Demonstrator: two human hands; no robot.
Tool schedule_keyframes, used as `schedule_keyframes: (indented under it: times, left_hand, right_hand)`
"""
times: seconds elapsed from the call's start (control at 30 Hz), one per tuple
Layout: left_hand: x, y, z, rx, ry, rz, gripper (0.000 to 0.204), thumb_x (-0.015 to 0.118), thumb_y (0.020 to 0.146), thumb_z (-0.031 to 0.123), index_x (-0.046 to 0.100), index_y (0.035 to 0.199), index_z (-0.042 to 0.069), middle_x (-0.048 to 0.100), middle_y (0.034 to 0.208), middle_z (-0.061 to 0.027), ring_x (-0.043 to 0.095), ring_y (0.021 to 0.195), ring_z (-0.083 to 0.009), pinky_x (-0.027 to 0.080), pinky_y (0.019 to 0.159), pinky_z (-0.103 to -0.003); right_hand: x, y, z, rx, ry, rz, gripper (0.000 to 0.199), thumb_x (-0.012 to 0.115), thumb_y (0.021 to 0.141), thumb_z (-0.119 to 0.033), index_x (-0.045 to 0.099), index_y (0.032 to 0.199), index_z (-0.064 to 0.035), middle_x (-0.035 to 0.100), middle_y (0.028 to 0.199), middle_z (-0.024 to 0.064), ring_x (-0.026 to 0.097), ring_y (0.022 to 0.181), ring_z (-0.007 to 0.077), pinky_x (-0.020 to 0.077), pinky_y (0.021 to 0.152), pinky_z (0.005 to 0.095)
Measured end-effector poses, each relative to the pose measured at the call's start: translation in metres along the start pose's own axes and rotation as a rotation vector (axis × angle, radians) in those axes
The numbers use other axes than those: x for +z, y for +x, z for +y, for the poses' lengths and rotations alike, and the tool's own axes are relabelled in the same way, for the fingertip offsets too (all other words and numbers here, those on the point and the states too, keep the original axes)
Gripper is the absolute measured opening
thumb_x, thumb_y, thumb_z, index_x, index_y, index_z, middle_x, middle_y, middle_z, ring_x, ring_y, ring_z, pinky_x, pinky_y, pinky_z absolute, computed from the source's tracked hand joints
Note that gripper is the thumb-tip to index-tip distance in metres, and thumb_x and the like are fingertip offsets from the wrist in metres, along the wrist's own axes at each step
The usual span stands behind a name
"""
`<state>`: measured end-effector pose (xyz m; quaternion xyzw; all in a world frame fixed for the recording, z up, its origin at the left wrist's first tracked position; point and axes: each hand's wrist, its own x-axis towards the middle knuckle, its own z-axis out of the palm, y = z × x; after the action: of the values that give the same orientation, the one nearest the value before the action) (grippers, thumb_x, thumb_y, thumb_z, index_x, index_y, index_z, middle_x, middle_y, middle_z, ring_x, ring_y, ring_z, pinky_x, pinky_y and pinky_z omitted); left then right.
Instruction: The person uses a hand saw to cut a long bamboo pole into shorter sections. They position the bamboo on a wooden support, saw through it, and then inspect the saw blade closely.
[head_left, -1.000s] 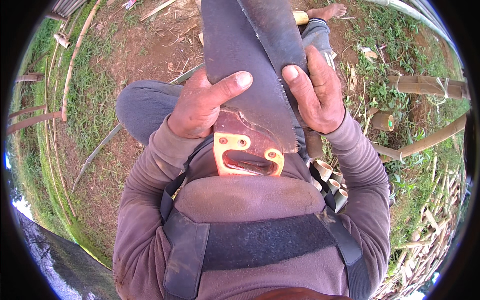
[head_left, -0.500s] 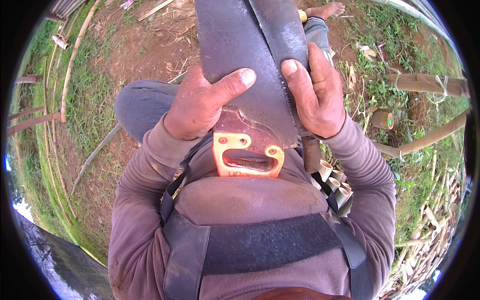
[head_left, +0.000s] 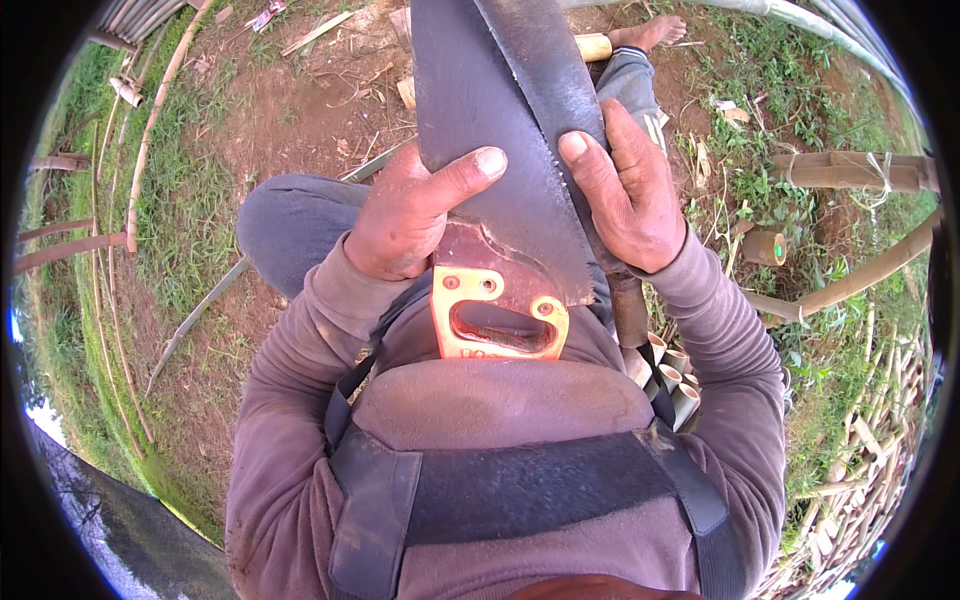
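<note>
A handsaw (head_left: 485, 120) with a wide dark blade and an orange handle (head_left: 447, 315) lies lengthwise before my torso, its handle end nearest my belly. My left hand (head_left: 400, 210) is closed on the saw's left edge, thumb on top of the blade and fingers hidden beneath. My right hand (head_left: 640, 190) grips the blade of a machete (head_left: 545, 60), thumb on its face. The machete's wooden handle (head_left: 629, 310) points toward me, below my right wrist. Along the saw's toothed right edge, the two blades lie against each other; their far ends run out of the picture.
Several cut bamboo tubes (head_left: 683, 405) lie by my right side. Bamboo poles (head_left: 850, 172) and a short bamboo piece (head_left: 765, 247) are farther right. A long thin strip (head_left: 195, 320) rests on the ground at left. Another person's bare foot (head_left: 655, 32) shows at the far side.
The view has shifted slightly. The machete has slid a little along the saw's toothed edge, its far part now farther left. Both hands keep their holds.
</note>
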<state>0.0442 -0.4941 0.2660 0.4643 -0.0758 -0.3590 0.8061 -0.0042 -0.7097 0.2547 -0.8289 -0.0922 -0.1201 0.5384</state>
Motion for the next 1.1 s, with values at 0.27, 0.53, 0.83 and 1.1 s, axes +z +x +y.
schedule_keyframes:
  times: [0.27, 0.53, 0.83, 1.1]
  left_hand:
    - [-0.007, 0.002, -0.004, -0.012, 0.016, -0.008, 0.053, 0.067, 0.099, 0.018, 0.048, 0.145, -0.003, 0.064, 0.132, -0.0175, 0.067, 0.118, -0.0265, 0.057, 0.101, -0.041]
    - [-0.007, 0.001, -0.008, -0.019, 0.014, 0.0, 0.055, 0.068, 0.099, 0.02, 0.048, 0.144, -0.004, 0.064, 0.131, -0.0187, 0.067, 0.119, -0.0277, 0.057, 0.102, -0.041]
    - [-0.005, 0.0, -0.009, -0.006, 0.034, 0.005, 0.054, 0.067, 0.099, 0.019, 0.049, 0.145, -0.002, 0.064, 0.132, -0.0175, 0.067, 0.119, -0.0265, 0.056, 0.103, -0.04]
    - [0.002, -0.002, -0.005, 0.078, 0.157, 0.024, 0.041, 0.067, 0.1, 0.013, 0.057, 0.137, -0.002, 0.07, 0.125, -0.0124, 0.068, 0.112, -0.0204, 0.055, 0.099, -0.036]
  right_hand:
    - [-0.002, 0.005, 0.012, -0.082, -0.043, 0.019, 0.028, 0.062, 0.106, -0.022, 0.05, 0.096, 0.0013, 0.048, 0.066, 0.016, 0.048, 0.057, 0.0265, 0.042, 0.057, 0.0405]
    - [-0.001, 0.002, 0.015, -0.159, -0.076, 0.032, 0.028, 0.062, 0.106, -0.023, 0.051, 0.099, 0.0016, 0.049, 0.069, 0.0183, 0.052, 0.057, 0.0325, 0.0432, 0.058, 0.0421]
    - [-0.003, -0.003, 0.01, -0.188, -0.124, -0.007, 0.022, 0.063, 0.104, -0.017, 0.052, 0.104, 0.002, 0.056, 0.071, 0.0188, 0.062, 0.062, 0.0405, 0.0456, 0.058, 0.0417]
    - [-0.003, -0.004, -0.004, -0.106, -0.009, 0.018, 0.022, 0.062, 0.105, -0.017, 0.054, 0.105, 0.0038, 0.056, 0.07, 0.0121, 0.058, 0.063, 0.0224, 0.0472, 0.061, 0.036]
